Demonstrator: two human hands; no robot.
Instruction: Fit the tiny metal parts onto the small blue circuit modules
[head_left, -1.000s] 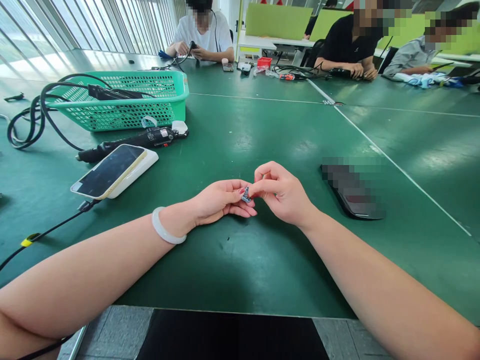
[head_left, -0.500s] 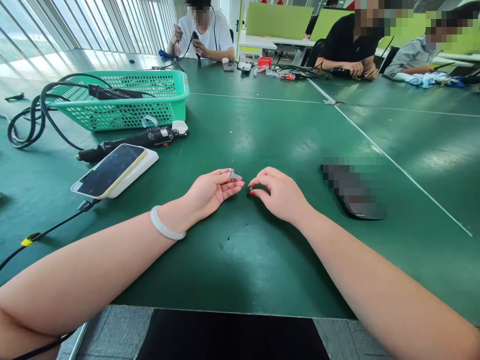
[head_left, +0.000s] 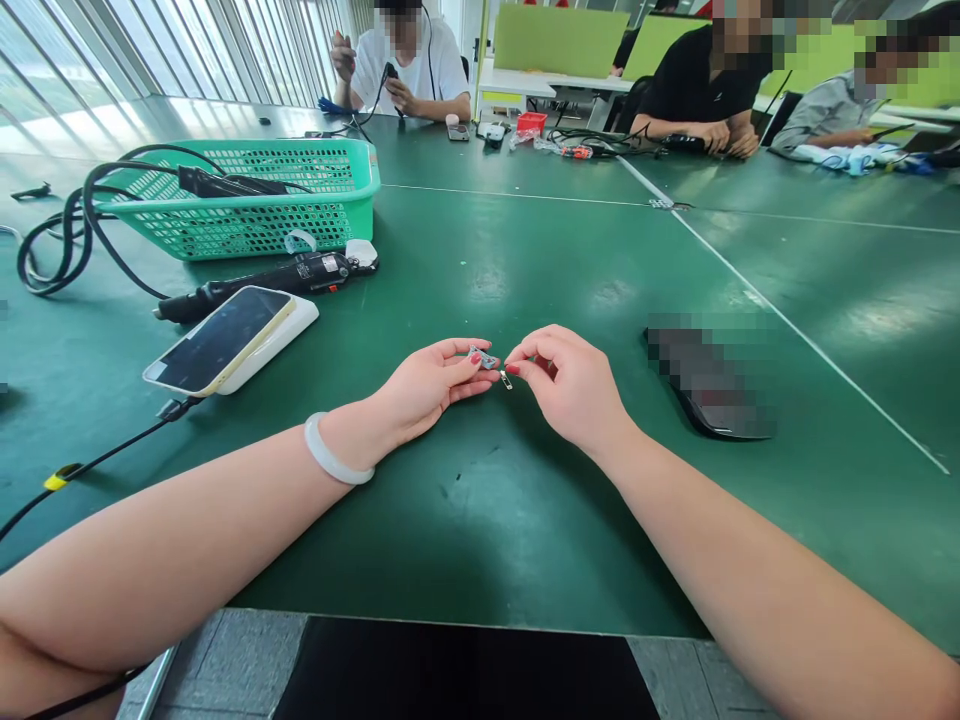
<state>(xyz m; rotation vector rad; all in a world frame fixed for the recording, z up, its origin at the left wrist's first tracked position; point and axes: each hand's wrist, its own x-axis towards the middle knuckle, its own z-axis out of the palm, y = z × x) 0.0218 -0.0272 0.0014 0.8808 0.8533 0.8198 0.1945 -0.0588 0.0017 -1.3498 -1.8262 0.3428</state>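
Note:
My left hand (head_left: 427,390) is turned partly palm-up, with its thumb pressing a small bluish-grey part (head_left: 484,358) against the fingers. Just right of it, my right hand (head_left: 576,385) pinches a tiny light metal piece (head_left: 506,380) between thumb and forefinger; the piece hangs below the fingertips, close to the left fingers. Both parts are too small for me to tell their exact kind. Whether they touch each other I cannot tell. Both hands are low over the green table (head_left: 480,500).
On the left lie a phone (head_left: 221,340) on a white block, a black corded electric screwdriver (head_left: 262,283) and a green basket (head_left: 255,225) with coiled cable. A black flat object (head_left: 705,390) lies to the right. Several people sit across the table.
My right hand has lifted slightly, and the tiny metal piece now shows beneath its fingertips. My left hand has shifted a little right, its thumb now over the bluish-grey part.

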